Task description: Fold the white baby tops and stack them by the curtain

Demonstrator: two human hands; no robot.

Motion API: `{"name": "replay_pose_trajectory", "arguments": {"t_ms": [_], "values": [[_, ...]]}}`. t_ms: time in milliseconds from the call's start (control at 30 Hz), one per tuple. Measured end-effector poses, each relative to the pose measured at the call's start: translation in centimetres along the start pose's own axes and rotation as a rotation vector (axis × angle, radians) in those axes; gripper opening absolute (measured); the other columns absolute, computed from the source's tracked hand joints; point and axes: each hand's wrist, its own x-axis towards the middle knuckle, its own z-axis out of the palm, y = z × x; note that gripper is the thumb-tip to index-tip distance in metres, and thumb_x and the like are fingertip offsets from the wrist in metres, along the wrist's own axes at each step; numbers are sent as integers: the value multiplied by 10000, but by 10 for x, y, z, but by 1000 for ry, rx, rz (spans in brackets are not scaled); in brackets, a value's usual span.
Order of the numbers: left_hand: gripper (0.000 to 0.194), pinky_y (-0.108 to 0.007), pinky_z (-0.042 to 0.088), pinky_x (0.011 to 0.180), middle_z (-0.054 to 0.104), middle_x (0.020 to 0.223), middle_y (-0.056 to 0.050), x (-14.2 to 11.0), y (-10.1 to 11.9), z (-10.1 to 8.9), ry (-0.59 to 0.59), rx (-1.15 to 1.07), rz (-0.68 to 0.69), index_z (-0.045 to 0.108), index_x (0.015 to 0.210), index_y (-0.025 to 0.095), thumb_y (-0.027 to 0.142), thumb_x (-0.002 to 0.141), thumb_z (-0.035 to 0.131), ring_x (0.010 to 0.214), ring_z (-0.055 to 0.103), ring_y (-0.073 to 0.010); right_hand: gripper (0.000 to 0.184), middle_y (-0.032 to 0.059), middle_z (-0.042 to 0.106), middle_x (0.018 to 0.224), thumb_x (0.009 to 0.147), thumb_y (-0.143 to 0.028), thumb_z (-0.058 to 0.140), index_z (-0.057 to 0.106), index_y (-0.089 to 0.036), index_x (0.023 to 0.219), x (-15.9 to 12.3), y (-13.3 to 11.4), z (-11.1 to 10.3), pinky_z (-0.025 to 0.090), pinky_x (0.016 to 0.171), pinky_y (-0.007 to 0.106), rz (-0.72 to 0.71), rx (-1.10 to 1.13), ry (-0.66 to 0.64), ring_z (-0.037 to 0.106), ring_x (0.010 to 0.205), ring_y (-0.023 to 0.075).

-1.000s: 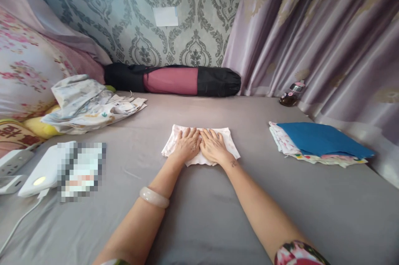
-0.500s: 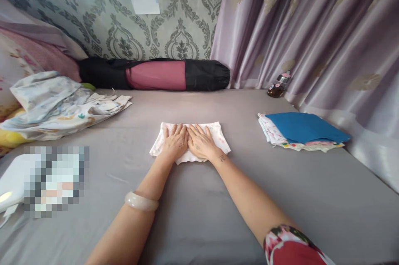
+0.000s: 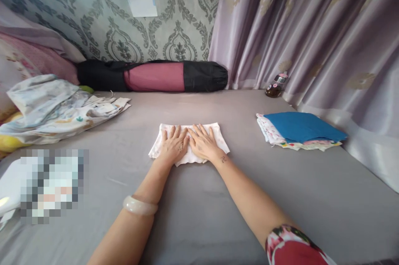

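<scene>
A whitish-pink folded piece of cloth (image 3: 190, 157) with a faint print, perhaps a small garment, lies on the grey bedsheet (image 3: 193, 206). My left hand (image 3: 173, 144) rests flat on its left half, fingers spread and pointing away from me. On the right half my right hand (image 3: 203, 143) also lies palm down with its fingers stretched out. The two hands are side by side, their thumbs close together near the middle of the cloth. Its wider edge faces me and is slightly wavy.
To the right is a stack of folded cloths with a blue cloth (image 3: 307, 127) on top. A bottle (image 3: 275, 86) stands by the curtain (image 3: 249, 28). A long black and maroon bag (image 3: 156, 77) lies along the wall. Crumpled fabric (image 3: 52, 102) and a blurred-out item (image 3: 56, 188) are at left.
My hands have moved slightly apart on the cloth, the right one a little to the right, its fingers more spread. The whole view has shifted slightly.
</scene>
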Motion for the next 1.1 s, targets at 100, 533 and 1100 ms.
{"name": "replay_pose_trajectory", "arguments": {"t_ms": [100, 533, 1100], "values": [[556, -606, 194, 1147, 353, 1556, -141, 0, 1, 0, 1, -8, 0, 367, 1497, 170, 388, 1010, 212, 1449, 275, -348, 539, 57, 275, 1598, 994, -331, 269, 348, -215, 1515, 0, -1, 0, 64, 1185, 566, 8, 9, 3, 184, 1480, 263], [589, -590, 221, 1144, 374, 1537, -178, 1, -6, 4, 50, 2, -192, 401, 1473, 138, 431, 1000, 206, 1444, 287, -347, 538, 98, 291, 1589, 995, -348, 275, 365, -200, 1505, -1, 7, 0, 70, 1178, 553, 142, -58, 62, 192, 1477, 266], [609, -575, 183, 1175, 372, 1543, -158, 1, -19, 3, 96, -47, -332, 442, 1444, 108, 417, 989, 182, 1460, 261, -321, 604, 177, 266, 1582, 988, -334, 249, 345, -5, 1485, 0, 16, -3, 77, 1192, 510, 323, -102, 161, 182, 1477, 286]]}}
